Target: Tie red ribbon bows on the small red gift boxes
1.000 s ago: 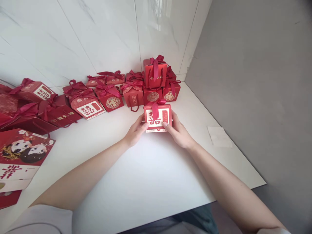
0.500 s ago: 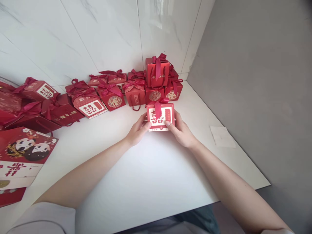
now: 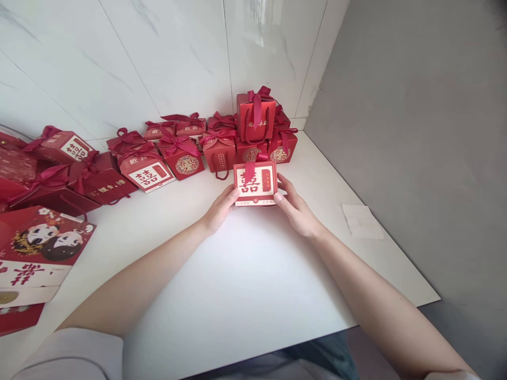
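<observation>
In front of me a red gift box (image 3: 258, 182) has a white printed face with a red double character, and a dark red ribbon hangs over its top. My left hand (image 3: 221, 210) holds the box at its left side, the thumb by the lower corner and the other fingers mostly hidden. At the opposite side my right hand (image 3: 299, 211) has its thumb against the lower right corner. Its fingers curve by the right edge, and their contact behind is partly hidden. Just behind stands a red box with rope handles (image 3: 256, 119), stacked on other ribboned boxes.
Several ribboned red boxes (image 3: 146, 171) line the tiled wall (image 3: 178, 58). At the left lies a flat red-and-white package with cartoon figures (image 3: 51, 237). A white paper square (image 3: 362, 221) lies on the white table (image 3: 245, 295), near the grey panel (image 3: 415, 132) at the right.
The held box has shifted slightly left and away from me, turning a little. My right thumb has slid from its front face to the lower right corner.
</observation>
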`<move>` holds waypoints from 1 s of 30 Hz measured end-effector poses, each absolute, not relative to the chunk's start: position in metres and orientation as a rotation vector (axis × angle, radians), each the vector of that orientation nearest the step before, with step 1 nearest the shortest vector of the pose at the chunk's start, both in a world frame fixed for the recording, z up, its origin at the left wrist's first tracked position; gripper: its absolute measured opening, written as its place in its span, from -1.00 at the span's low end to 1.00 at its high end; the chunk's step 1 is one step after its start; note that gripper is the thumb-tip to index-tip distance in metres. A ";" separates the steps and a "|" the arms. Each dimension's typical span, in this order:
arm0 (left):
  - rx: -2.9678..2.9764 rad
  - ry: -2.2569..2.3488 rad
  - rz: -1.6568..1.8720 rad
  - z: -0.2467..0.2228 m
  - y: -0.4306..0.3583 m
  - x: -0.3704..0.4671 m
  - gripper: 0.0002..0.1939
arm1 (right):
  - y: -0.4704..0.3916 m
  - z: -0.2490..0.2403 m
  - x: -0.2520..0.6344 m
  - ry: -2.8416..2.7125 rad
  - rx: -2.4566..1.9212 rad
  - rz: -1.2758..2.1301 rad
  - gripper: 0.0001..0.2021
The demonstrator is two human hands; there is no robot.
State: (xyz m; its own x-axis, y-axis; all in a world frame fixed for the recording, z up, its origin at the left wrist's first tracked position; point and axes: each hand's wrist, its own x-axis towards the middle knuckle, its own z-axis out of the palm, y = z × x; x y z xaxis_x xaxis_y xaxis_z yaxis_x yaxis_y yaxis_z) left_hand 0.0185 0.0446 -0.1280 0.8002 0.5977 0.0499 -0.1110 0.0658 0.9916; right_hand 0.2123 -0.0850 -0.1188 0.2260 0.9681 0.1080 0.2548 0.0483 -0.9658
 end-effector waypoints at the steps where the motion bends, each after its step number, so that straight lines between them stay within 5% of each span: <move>1: 1.383 0.447 0.548 -0.128 0.046 0.018 -0.41 | -0.085 -0.119 0.212 -1.243 -1.422 0.851 -0.28; 9: 1.351 0.708 0.545 -0.134 0.048 0.016 -0.41 | -0.081 -0.121 0.209 -1.286 -1.418 0.648 -0.11; 16: 1.350 0.434 0.585 -0.130 0.047 0.016 -0.30 | -0.085 -0.121 0.207 -1.515 -1.320 0.384 -0.31; 21: 1.300 0.411 0.604 -0.126 0.047 0.015 -0.44 | -0.085 -0.121 0.207 -1.382 -1.363 0.496 -0.32; 30: 1.255 0.373 0.621 -0.134 0.049 0.011 -0.39 | -0.085 -0.121 0.209 -1.466 -1.373 0.691 -0.40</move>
State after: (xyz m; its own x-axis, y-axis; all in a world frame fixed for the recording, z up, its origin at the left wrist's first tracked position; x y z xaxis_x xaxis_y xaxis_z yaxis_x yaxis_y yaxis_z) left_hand 0.0110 0.0492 -0.1339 0.7802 0.6215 0.0705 -0.2295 0.1795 0.9566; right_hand 0.2086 -0.0855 -0.1213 0.1119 0.9573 0.2664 0.4037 0.2012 -0.8925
